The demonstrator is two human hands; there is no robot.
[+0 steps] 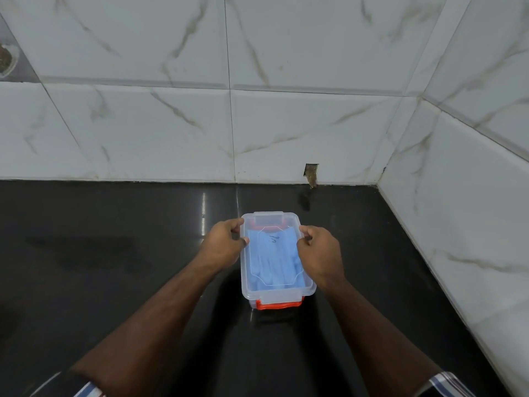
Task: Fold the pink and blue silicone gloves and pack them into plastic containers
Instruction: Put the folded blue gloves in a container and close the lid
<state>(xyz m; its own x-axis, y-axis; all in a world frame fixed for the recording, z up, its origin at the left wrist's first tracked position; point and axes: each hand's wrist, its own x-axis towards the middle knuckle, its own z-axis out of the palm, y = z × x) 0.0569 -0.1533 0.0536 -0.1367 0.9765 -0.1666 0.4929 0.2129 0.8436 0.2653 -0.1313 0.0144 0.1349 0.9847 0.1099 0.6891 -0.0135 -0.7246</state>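
Fingers of the left hand curl onto the long left edge of the clear lid; the right hand pinches the opposite edge. Blue gloves lie folded inside the plastic container, which sits on the dark surface. Seating the lid well likely means pressing evenly along both edges, then snapping down the orange latches. Nothing nearby obstructs; tiled walls stand well apart. No pink gloves are visible.
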